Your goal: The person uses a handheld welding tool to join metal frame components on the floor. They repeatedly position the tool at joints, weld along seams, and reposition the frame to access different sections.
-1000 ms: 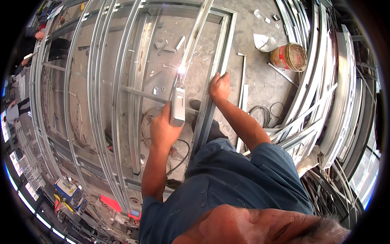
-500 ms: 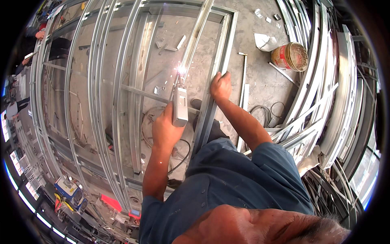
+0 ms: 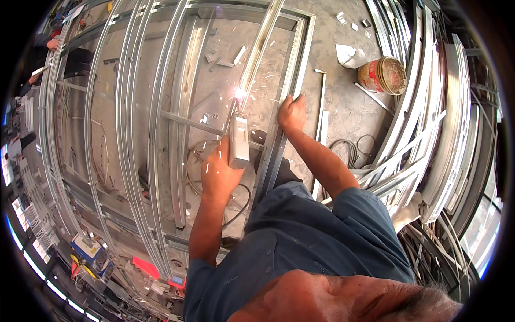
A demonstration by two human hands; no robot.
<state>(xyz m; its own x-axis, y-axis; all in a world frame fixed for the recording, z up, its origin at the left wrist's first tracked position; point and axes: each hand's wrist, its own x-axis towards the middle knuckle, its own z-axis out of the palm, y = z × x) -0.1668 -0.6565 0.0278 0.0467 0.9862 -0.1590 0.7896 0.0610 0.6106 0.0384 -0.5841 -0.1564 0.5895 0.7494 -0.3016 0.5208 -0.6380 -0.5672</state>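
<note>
My left hand [image 3: 221,165] is closed round a silver-grey, box-shaped welding gun [image 3: 239,140]. A bright arc with flying sparks [image 3: 239,94] burns at the gun's tip, against a long metal channel [image 3: 260,45] of the frame. Glare hides the exact contact point. To the right, my right hand [image 3: 291,114] grips the outer metal rail [image 3: 301,53], its fingers wrapped over the edge. A thin crossbar [image 3: 196,124] meets the frame left of the gun. A dark cable [image 3: 244,212] curves below my left hand.
Long parallel rails [image 3: 126,107] stretch across the left. A paint-stained bucket [image 3: 394,75] stands on the floor at right, near stacked metal profiles [image 3: 424,107] and a coiled cable [image 3: 346,153]. Metal offcuts [image 3: 238,55] lie inside the frame. Another person's hand [image 3: 52,44] shows at far left.
More sparks scatter round the arc, and some fall past my left hand. The gun's tip has shifted very slightly; my right hand stays in place on the rail.
</note>
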